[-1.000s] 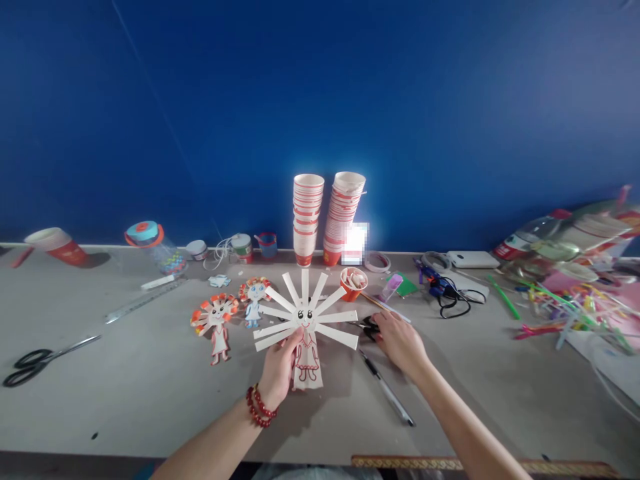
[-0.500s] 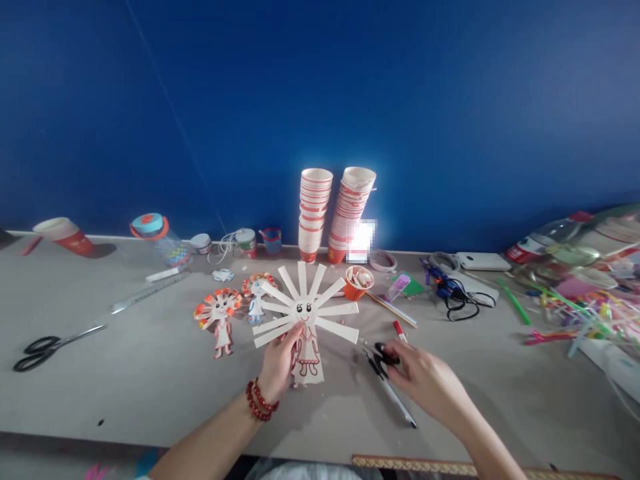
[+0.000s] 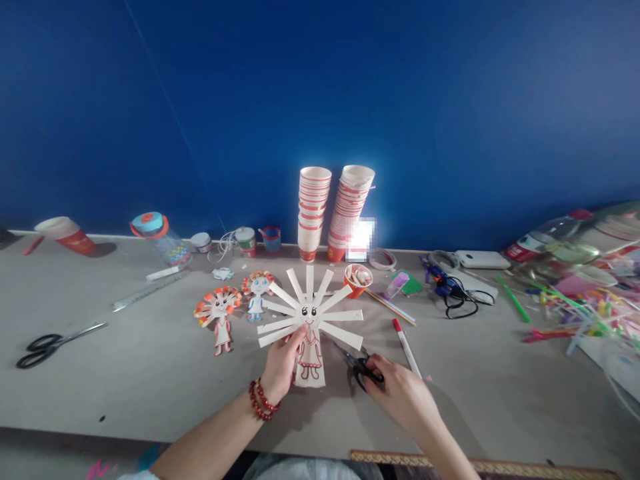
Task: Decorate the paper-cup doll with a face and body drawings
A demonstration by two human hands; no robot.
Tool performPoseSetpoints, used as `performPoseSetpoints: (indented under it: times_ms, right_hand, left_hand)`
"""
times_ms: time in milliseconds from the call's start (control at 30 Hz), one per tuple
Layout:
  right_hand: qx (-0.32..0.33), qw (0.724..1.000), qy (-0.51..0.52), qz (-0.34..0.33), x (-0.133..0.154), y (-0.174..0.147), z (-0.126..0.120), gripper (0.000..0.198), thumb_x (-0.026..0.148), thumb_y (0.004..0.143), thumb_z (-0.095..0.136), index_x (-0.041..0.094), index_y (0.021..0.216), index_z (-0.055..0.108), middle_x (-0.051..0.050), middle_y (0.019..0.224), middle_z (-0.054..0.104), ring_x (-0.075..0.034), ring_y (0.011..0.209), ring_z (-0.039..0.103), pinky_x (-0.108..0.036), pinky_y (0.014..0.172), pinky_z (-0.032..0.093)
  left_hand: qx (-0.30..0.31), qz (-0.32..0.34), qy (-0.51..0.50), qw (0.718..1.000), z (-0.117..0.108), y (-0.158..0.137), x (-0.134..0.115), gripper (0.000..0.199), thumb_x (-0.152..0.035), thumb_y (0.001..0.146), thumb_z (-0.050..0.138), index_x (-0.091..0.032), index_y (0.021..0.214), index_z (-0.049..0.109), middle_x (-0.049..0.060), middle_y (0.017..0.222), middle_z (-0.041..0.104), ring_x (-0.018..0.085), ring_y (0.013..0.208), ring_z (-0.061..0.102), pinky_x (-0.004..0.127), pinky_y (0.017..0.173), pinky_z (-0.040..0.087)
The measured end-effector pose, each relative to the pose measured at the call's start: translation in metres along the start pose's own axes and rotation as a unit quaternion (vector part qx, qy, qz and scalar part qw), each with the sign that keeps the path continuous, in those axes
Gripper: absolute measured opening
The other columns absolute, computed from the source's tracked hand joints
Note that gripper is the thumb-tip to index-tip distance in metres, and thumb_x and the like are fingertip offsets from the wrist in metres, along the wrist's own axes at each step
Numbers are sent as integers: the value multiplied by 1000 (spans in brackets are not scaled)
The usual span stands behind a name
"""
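Between the thumb and fingers of my left hand [image 3: 281, 363] is a white paper doll [image 3: 309, 357], held upright. It has a drawn smiling face, a red-outlined dress and long white strips fanning out round the head. My right hand [image 3: 397, 390] grips black-handled scissors [image 3: 361, 369], their blades pointing left toward the doll's lower strips, apart from the paper as far as I can tell. Left of my left hand lie two finished-looking paper dolls, one with a red outline [image 3: 223, 333] and one with a blue outline [image 3: 257, 307], both with curled orange-and-white hair.
Behind stand two tall stacks of paper cups [image 3: 311, 233] and a cup of paper scraps [image 3: 358, 287]. A red-capped marker [image 3: 407, 350] lies right of the scissors. Far left are other scissors [image 3: 47, 350] and a ruler [image 3: 150, 291]; at right, a glue gun [image 3: 445, 285] and colourful straws [image 3: 585, 317].
My right hand has moved left with the scissors, toward the doll, and the blades now point at it. The doll has shifted slightly right in my left hand.
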State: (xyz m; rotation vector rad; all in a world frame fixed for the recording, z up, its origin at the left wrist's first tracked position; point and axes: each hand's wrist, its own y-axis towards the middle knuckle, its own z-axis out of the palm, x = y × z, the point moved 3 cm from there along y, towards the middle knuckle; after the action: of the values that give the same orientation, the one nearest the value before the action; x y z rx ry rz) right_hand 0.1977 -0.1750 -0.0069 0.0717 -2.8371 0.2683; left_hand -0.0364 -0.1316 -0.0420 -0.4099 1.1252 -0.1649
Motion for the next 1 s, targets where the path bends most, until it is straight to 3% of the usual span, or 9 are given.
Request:
performPoseSetpoints:
  times_ms: [167,300,600,767,900,1000]
  right_hand:
    - [-13,997,-64,35,3,6,-1,14,29,92,52,21,95,64,-5,78,74,-23,70,71,-27,54,34]
    - [-45,996,-72,18,7,13,-3,19,28,94,49,21,100,65,-6,82,74,-22,71,70,-27,56,37]
    - [-91,994,-43,-39,14,18,-5,27,30,97,43,23,110,66,-6,104,74,-22,85,70,-27,62,44]
    - [-90,993,-44,-66,9,20,2,25,25,94,45,22,109,66,-7,114,69,-21,90,69,-26,66,47]
    - [-116,990,41,-68,9,19,2,25,29,95,45,20,106,66,-8,108,69,-21,85,68,-27,66,48]
    - [-110,967,219,-70,15,15,1,31,42,90,55,19,110,64,-7,91,68,-20,73,64,-27,63,48]
  left_hand:
    - [2,14,16,1000,0,0,-1,48,-50,69,82,-13,100,76,11,105,75,30,105,69,37,97,52]
    - [11,23,12,1000,2,-2,-5,49,-50,71,80,-13,104,75,12,113,73,30,116,64,37,104,46]
    - [8,-17,-3,1000,1,-3,-3,50,-50,70,81,-12,101,75,13,107,75,31,103,70,38,92,54]
    - [2,-14,-9,1000,1,-2,-1,47,-49,70,82,-14,101,75,12,108,75,30,105,69,37,95,52]
    - [9,-16,-3,1000,2,-5,-3,46,-50,70,81,-12,97,76,12,99,76,30,99,71,39,94,53]
    - [16,-3,1,1000,3,-7,-6,49,-50,70,81,-14,102,76,11,104,75,30,106,68,38,98,51]
